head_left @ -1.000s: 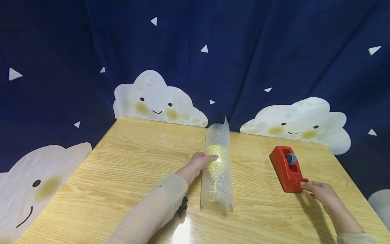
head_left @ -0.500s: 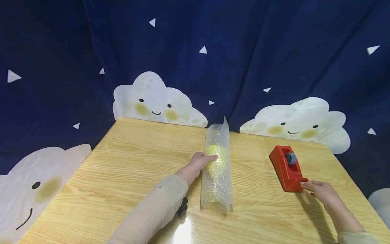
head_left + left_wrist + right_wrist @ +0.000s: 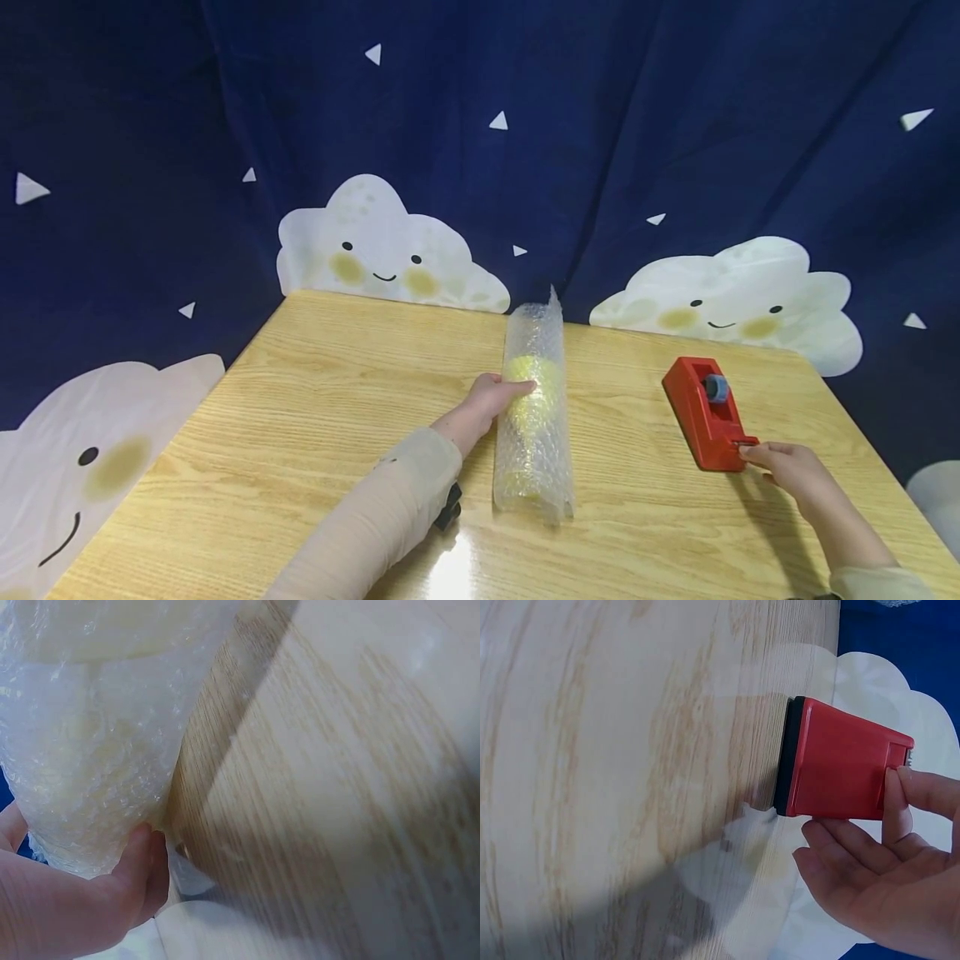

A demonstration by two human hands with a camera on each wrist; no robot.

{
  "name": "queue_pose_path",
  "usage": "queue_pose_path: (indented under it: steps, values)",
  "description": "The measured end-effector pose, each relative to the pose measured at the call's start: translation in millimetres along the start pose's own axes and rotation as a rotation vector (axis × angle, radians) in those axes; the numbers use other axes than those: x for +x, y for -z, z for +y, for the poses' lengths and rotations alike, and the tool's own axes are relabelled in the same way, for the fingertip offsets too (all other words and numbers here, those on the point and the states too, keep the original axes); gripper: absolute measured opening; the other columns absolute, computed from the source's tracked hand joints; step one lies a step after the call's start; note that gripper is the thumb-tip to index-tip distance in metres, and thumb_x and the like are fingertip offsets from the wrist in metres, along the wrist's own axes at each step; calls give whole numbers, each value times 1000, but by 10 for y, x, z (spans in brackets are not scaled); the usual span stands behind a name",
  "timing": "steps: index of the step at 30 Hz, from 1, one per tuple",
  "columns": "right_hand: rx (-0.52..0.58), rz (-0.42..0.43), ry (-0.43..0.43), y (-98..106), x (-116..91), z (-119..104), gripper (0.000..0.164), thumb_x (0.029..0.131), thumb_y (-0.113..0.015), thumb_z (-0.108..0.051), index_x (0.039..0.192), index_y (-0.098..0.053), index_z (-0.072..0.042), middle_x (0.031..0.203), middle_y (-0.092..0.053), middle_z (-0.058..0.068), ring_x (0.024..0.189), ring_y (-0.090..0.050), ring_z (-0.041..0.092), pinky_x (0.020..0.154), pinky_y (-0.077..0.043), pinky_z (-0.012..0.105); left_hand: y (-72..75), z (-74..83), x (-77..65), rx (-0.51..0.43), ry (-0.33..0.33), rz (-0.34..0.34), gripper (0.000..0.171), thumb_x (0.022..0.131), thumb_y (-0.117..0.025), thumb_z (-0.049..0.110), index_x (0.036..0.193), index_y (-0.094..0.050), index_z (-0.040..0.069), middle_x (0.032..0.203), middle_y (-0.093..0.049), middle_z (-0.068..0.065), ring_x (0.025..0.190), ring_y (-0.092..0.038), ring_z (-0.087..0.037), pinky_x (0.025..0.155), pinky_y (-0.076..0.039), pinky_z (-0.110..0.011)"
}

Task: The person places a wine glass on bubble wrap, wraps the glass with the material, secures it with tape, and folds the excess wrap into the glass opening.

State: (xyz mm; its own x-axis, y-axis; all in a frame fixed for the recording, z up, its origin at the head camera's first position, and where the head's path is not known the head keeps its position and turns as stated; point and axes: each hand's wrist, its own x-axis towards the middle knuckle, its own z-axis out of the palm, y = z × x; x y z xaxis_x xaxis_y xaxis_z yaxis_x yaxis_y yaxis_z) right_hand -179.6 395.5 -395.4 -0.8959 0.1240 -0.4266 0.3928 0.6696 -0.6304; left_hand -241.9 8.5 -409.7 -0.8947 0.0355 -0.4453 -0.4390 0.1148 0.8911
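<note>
Near the middle of the worktop (image 3: 360, 375), here's the bubble-wrapped bundle (image 3: 532, 458), lying lengthways, a yellow thing (image 3: 543, 408) inside it blurred by the bubbles. Left hand (image 3: 491, 397) clamped on its side, thumb on top, other fingers mostly hidden from the head camera! Well apart, right hand (image 3: 789, 469) pinching the toothed end of the red tape dispenser (image 3: 693, 412); any tape between those fingertips, can't tell. Bluish tape roll (image 3: 717, 389) seated, beige sleeves (image 3: 375, 525) cut off below.

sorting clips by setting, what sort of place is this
Perhaps a makeshift indoor packing corner, going by the dark blue cloud-print backdrop, bubble-wrapped bundle and red tape dispenser.
</note>
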Motion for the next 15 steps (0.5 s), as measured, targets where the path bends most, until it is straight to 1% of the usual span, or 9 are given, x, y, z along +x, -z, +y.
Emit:
queue_pose_path:
  steps: [4,6,7,9,11,12,14,15]
  values:
    - [-4,-11,-12,-16,-4,-12,56,96,-45,-32,119,-49,19,137,-25,41,123,-29,54,95,-44,49,4,-1,-2,8,2,1,67,81,-71,31,128,-40,-4,131,-44,-19,124,-42,-35,107,-31,-52]
    - [0,-24,-19,-18,-2,-18,63,97,-43,-32,126,-38,23,139,-19,42,126,-25,55,97,-43,50,5,-6,-4,17,1,5,66,80,-71,32,127,-41,-4,129,-45,-19,123,-43,-34,106,-33,-52]
    - [2,-28,-21,-19,0,-18,65,97,-43,-32,128,-34,24,139,-18,43,126,-24,55,98,-42,50,3,-9,-1,24,0,9,66,80,-72,33,126,-42,-4,128,-46,-19,122,-43,-34,105,-33,-51]
    - [3,-28,-17,-17,5,-14,65,97,-42,-32,127,-34,25,138,-19,43,125,-25,55,97,-43,50,0,-27,26,39,-9,12,68,78,-73,36,124,-43,-4,125,-47,-18,120,-45,-34,103,-36,-50]
    - [3,-25,-6,-12,9,-14,61,97,-43,-31,124,-39,24,135,-26,42,124,-28,54,95,-44,49,0,-32,34,43,-11,14,68,78,-73,36,124,-43,-4,125,-47,-18,120,-45,-33,103,-36,-49]
    - [1,-21,0,-9,12,-13,58,97,-43,-30,121,-43,23,131,-34,41,122,-31,53,94,-45,49,1,-34,40,39,-13,13,68,78,-73,35,124,-43,-4,125,-47,-19,120,-45,-34,103,-36,-49]
    - [-4,-10,14,-1,18,-12,51,96,-45,-29,111,-52,19,115,-50,35,117,-37,50,92,-47,47,3,-33,45,24,-12,9,67,79,-73,34,124,-43,-4,126,-47,-19,121,-44,-34,104,-35,-49]
    - [-3,-8,17,4,21,-12,47,96,-46,-28,108,-55,17,108,-55,29,115,-39,48,91,-48,47,3,-22,31,11,-6,7,65,80,-71,31,126,-42,-5,128,-46,-19,123,-43,-34,106,-33,-49]
